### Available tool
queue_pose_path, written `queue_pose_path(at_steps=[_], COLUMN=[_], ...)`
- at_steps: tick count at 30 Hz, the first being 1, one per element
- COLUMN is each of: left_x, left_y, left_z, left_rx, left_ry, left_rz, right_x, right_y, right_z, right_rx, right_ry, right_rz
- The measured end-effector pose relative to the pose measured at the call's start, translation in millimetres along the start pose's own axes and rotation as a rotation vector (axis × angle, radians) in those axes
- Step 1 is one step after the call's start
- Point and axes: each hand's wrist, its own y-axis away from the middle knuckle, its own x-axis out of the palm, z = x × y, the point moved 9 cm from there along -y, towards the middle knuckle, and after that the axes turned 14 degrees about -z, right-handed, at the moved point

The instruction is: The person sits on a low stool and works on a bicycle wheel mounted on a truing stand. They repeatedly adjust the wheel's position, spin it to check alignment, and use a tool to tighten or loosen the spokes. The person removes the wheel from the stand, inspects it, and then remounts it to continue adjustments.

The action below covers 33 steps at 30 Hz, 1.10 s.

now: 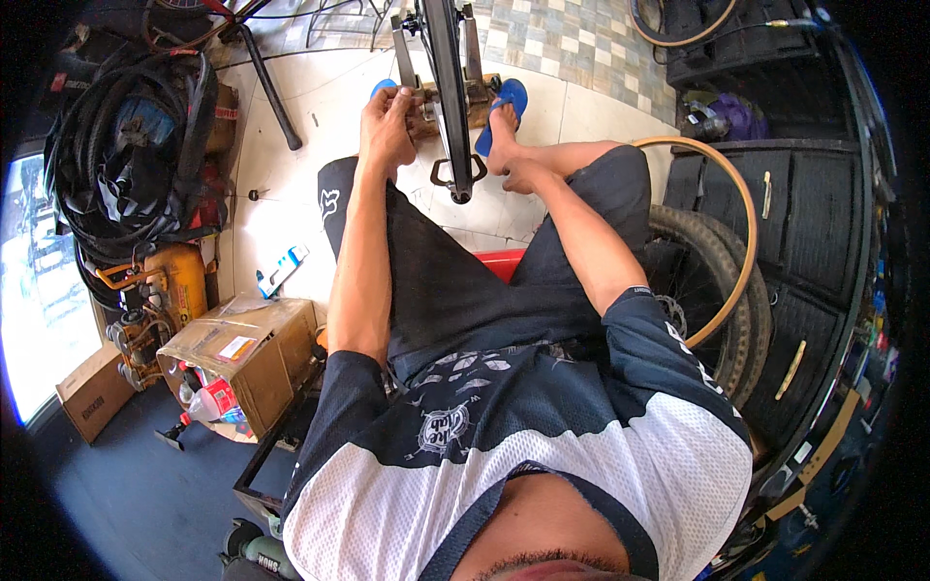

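Note:
A narrow black bicycle wheel rim, seen edge-on, stands upright between the metal arms of what looks like a truing stand with a wooden base. A black bracket straddles the rim's near end. At the stand's left side is my left hand, thumb and fingers pinched together; whatever lies between them is too small to make out. My right hand hangs beside my right foot, close to the bracket's right side. Its fingers are loosely bent, with nothing visible in them.
Black tyres and tubes are piled at the left, above a yellow compressor. Nearer stands a cardboard box with bottles. A blue and white packet lies on the floor. At my right, a tan-rimmed wheel leans by black drawers.

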Motion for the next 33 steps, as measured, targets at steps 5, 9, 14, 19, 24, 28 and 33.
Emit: queue_pose_path(at_steps=[5, 9, 14, 19, 24, 28, 33], left_x=[-36, -52, -34, -32, -32, -42, -39], left_y=[-39, -59, -59, -58, -58, -53, -53], left_z=[8, 37, 23, 2, 8, 7, 1], left_rx=[0.186, 0.213, 0.293, 0.251, 0.106, 0.071, 0.081], left_ry=[-0.299, -0.506, -0.488, -0.459, -0.428, -0.465, -0.489], left_rz=[-0.009, -0.036, 0.0, 0.02, 0.079, 0.054, 0.067], right_x=[45, 48, 9, -17, -25, -40, -64], right_y=[-10, -42, -110, -141, -140, -137, -120], right_z=[27, 34, 26, 22, 16, 41, 51], right_rx=[0.057, 0.046, 0.135, 0.216, 0.247, 0.184, 0.091], right_ry=[0.279, 0.261, -0.06, -0.359, -0.571, -0.681, -0.773], right_rz=[0.535, 0.483, -0.018, -0.293, -0.461, -0.53, -0.67])
